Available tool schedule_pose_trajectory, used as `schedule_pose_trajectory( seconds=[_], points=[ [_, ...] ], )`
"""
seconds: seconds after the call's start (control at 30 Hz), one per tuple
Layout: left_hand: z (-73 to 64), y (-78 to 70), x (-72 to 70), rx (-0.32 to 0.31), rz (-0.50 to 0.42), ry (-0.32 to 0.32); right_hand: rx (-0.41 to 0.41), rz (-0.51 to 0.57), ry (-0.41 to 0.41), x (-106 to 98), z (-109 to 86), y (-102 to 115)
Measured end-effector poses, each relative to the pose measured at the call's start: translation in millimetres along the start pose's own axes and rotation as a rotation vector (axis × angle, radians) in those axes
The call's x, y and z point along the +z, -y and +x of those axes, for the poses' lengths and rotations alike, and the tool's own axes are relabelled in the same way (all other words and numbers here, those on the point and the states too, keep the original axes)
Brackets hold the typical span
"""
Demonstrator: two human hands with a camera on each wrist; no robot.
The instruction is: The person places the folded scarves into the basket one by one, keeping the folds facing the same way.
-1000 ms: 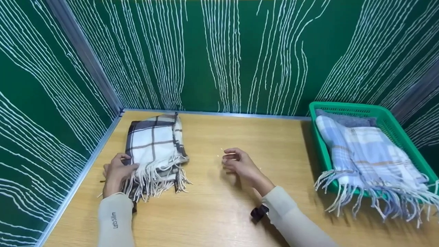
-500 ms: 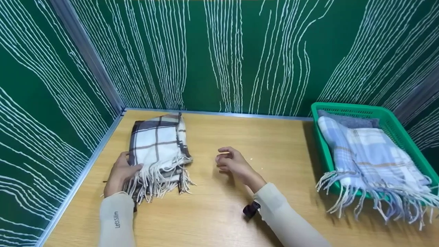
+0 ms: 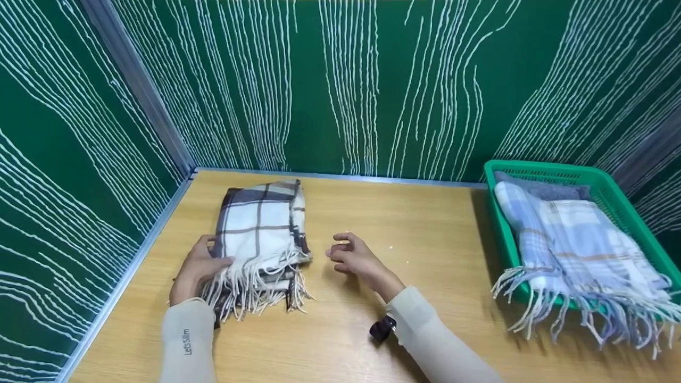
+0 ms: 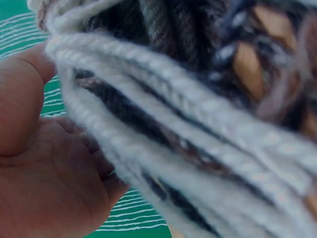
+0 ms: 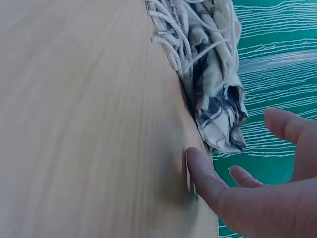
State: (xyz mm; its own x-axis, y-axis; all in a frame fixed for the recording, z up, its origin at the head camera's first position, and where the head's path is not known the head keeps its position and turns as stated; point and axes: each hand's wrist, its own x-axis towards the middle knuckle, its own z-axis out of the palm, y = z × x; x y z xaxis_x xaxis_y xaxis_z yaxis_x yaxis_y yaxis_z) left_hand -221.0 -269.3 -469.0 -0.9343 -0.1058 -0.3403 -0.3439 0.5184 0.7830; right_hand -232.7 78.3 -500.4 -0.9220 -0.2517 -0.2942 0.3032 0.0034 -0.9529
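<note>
A folded plaid scarf [image 3: 258,229] in white, brown and dark tones lies on the left half of the table, its pale fringe [image 3: 255,290] towards me. My left hand [image 3: 199,268] rests against the scarf's left side, thumb over the fringe end. In the left wrist view, thick white fringe strands [image 4: 163,114] hang close before the palm [image 4: 54,173], and the fingertips are partly hidden. To the right of the scarf, my right hand [image 3: 364,263] hovers low over the wood with loosely bent fingers, holding nothing. The right wrist view shows the scarf [image 5: 218,109] a short way beyond these fingers.
A green plastic basket [image 3: 614,181] stands at the right, holding a blue and white plaid scarf [image 3: 580,239] and a grey cloth [image 3: 542,186]. That scarf's fringe hangs over the near rim. Green walls with white wavy lines [image 3: 346,106] border the wooden table [image 3: 404,213].
The folded scarf has slid to the right together with my left hand. My right hand has shifted a little left, narrowing the gap to it. The basket stays in place.
</note>
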Motion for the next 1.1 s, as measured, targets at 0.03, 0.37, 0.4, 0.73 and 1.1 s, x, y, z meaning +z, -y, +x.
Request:
schedule_pose_trajectory(
  seconds=[0.03, 0.37, 0.4, 0.73, 1.1],
  points=[
    [-0.6, -0.5, 1.1, 0.002, -0.006, 0.002, -0.001, 0.001, -0.001, 1, 0.0, -1],
    [-2.3, -2.6, 8.6, 0.029, -0.014, 0.021, 0.009, 0.034, 0.036, 11, -4.7, 1],
    [-1.5, -2.2, 9.4, 0.035, -0.015, 0.02, 0.009, 0.034, 0.04, 12, -5.0, 1],
    [-1.1, -1.1, 13.1, 0.069, -0.041, 0.049, 0.013, 0.057, 0.049, 17, -7.0, 0],
    [-2.1, -1.0, 19.1, 0.082, -0.062, 0.086, 0.003, 0.066, 0.025, 21, -7.6, -5]
  ],
)
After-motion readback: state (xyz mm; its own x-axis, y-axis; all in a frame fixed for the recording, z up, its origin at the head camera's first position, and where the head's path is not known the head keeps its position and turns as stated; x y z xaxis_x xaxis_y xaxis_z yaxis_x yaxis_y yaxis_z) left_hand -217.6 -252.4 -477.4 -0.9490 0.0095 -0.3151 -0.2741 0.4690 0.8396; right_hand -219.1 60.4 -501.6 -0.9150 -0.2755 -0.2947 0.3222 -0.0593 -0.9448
